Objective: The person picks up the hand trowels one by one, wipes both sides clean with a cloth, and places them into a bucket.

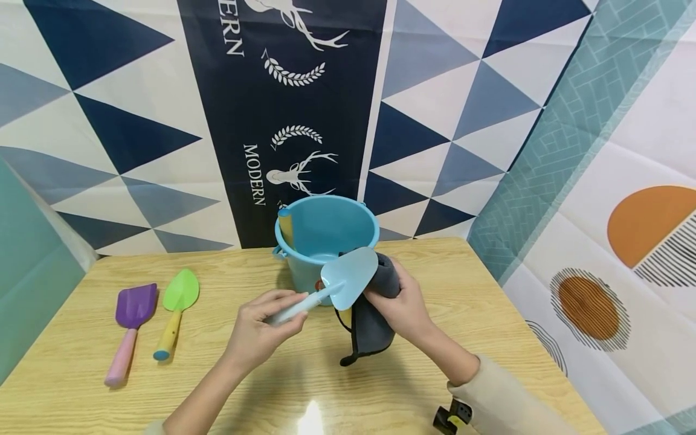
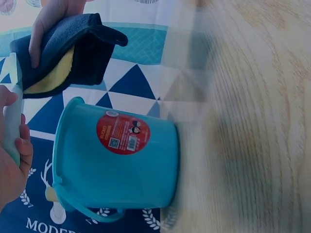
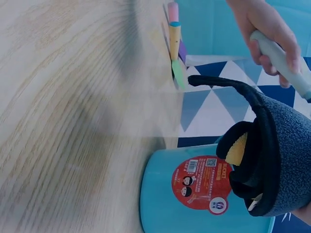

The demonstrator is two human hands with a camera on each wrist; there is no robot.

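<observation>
My left hand (image 1: pixel 261 332) grips the handle of a light blue garden trowel (image 1: pixel 350 275), its blade raised toward the right. A dark grey cloth (image 1: pixel 374 329) with black edging is folded in my right hand (image 1: pixel 405 308), right behind the trowel blade. Part of the yellow inner side of the cloth (image 2: pixel 63 58) shows in the left wrist view. Just beyond both hands stands a blue bucket (image 1: pixel 304 272), upright, with a yellow handle (image 1: pixel 286 228) leaning inside its left rim. In the right wrist view, the cloth (image 3: pixel 291 150) overlaps the bucket's red label (image 3: pixel 199 182).
On the left of the wooden table (image 1: pixel 228 284) lie a purple shovel (image 1: pixel 136 307) with a pink handle and a green trowel (image 1: pixel 182 290) with a yellow handle. Patterned cloth (image 1: pixel 299 121) hangs behind the table. A small black device (image 1: pixel 454 417) sits by the right sleeve.
</observation>
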